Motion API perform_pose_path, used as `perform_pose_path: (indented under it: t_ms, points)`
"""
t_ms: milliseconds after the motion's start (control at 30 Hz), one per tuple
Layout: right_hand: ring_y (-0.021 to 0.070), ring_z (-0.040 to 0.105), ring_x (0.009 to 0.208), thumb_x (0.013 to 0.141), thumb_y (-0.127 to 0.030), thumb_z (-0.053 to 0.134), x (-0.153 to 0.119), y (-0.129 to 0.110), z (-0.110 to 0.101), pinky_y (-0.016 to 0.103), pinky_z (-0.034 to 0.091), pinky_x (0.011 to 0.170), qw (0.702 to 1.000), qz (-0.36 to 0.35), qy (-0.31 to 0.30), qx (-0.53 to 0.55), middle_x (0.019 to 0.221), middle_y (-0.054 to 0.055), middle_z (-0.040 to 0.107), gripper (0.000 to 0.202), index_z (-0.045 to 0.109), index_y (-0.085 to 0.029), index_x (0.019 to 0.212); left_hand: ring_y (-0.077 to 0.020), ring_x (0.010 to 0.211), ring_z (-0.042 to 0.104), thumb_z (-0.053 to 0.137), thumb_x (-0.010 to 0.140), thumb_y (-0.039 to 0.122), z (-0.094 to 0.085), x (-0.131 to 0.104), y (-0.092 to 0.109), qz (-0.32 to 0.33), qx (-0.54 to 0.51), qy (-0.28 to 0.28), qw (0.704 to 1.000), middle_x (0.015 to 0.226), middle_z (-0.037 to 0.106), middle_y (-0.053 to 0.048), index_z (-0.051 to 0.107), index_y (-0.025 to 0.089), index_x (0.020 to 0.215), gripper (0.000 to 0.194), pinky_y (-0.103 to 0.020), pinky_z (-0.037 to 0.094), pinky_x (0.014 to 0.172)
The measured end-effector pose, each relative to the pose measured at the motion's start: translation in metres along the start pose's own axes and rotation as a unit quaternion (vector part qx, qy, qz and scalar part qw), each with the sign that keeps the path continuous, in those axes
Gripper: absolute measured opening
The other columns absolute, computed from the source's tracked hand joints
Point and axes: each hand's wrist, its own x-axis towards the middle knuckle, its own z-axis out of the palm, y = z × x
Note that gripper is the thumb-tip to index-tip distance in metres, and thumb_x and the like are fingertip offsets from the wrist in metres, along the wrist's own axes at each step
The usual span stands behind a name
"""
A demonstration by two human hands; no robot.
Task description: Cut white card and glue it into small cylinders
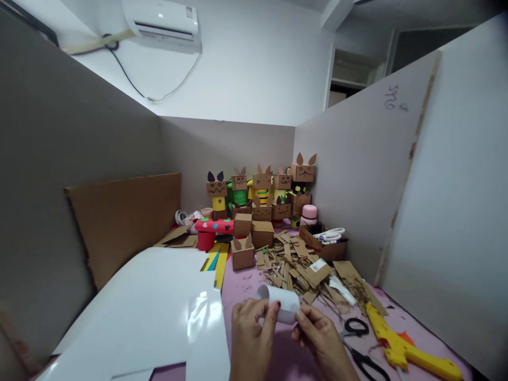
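A white rolled tube (283,304) is held nearly level above the pink table cover, its open end facing left. My left hand (254,330) grips its left part, thumb in front. At the tube's right end, the thumb and fingers of my right hand (319,338) pinch the edge. Black-handled scissors (359,360) lie just right of my right hand, and a yellow glue gun (408,349) lies farther right. Large glossy white sheets (151,296) spread over the left side of the table.
Cardboard scraps (296,267) are heaped beyond my hands. Several cardboard-headed figures (262,182) stand at the back, with a red tube (216,226) in front. A box (327,248) holds cables at back right. A cardboard panel (130,222) leans left; grey partitions (226,148) enclose the table.
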Motion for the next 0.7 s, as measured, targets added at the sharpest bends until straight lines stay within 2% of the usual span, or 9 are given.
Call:
perform_pose_path:
  t_ms: [100, 233, 500, 700]
  points:
    - [0.004, 0.044, 0.039, 0.059, -0.051, 0.077, 0.0, 0.0, 0.0, 0.014, 0.03, 0.041, 1.0, 0.0, 0.009, -0.001, 0.044, -0.001, 0.062, 0.042, 0.062, -0.013, 0.068, -0.0239, 0.072, 0.06, 0.052, 0.082, 0.042, 0.003, 0.005, -0.007, -0.081, -0.102, -0.034, 0.991, 0.07, 0.069, -0.006, 0.067, 0.018, 0.067, 0.032, -0.031, 0.041, 0.069]
    - [0.0056, 0.048, 0.041, 0.061, -0.053, 0.075, -0.001, 0.0, 0.001, 0.015, 0.031, 0.042, 1.0, 0.01, 0.016, 0.011, 0.046, 0.0, 0.062, 0.043, 0.063, -0.013, 0.07, -0.0213, 0.065, 0.059, 0.056, 0.077, 0.045, 0.007, 0.009, -0.012, -0.166, -0.252, -0.072, 0.951, 0.065, 0.069, -0.006, 0.068, 0.014, 0.066, 0.035, -0.027, 0.044, 0.061]
    - [0.0055, 0.043, 0.039, 0.058, -0.057, 0.074, 0.003, -0.004, -0.001, 0.017, 0.029, 0.042, 0.998, -0.009, 0.039, -0.048, 0.041, -0.003, 0.056, 0.046, 0.06, -0.013, 0.06, -0.0211, 0.066, 0.058, 0.062, 0.072, 0.047, 0.013, 0.006, -0.012, -0.17, -0.269, -0.089, 0.944, 0.065, 0.068, -0.006, 0.069, 0.012, 0.067, 0.036, -0.026, 0.043, 0.062]
    - [0.0071, 0.041, 0.04, 0.058, -0.058, 0.072, 0.002, -0.007, -0.001, 0.019, 0.029, 0.042, 0.996, -0.02, 0.065, -0.051, 0.042, -0.004, 0.054, 0.045, 0.062, -0.014, 0.062, -0.0182, 0.062, 0.052, 0.058, 0.071, 0.058, 0.01, 0.005, -0.014, -0.176, -0.282, -0.088, 0.939, 0.057, 0.061, -0.001, 0.064, 0.015, 0.059, 0.045, -0.023, 0.039, 0.058]
